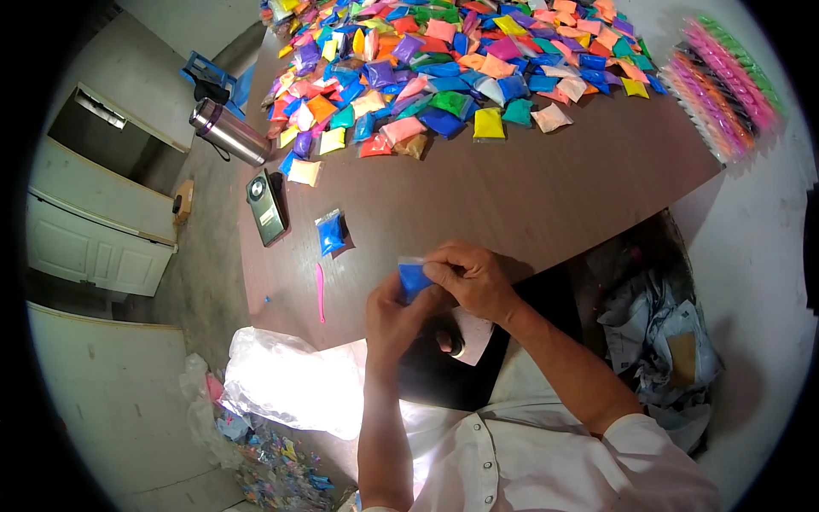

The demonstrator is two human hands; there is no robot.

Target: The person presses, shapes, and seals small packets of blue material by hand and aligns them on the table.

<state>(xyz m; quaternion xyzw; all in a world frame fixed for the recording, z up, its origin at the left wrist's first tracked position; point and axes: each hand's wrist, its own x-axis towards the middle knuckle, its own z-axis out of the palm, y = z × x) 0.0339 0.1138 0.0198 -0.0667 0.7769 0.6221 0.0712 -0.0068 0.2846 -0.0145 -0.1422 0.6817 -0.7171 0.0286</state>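
Centre frame, both hands, left (392, 320) and right (473, 277), pinch a blue packet (413, 278); squeezing too hard could burst its seal.

Noted left hand (394, 317) and right hand (478, 277) close together, with curled fingers (452, 256); observed left forearm (383, 427) extended forward, right forearm (563, 360) angled inward.
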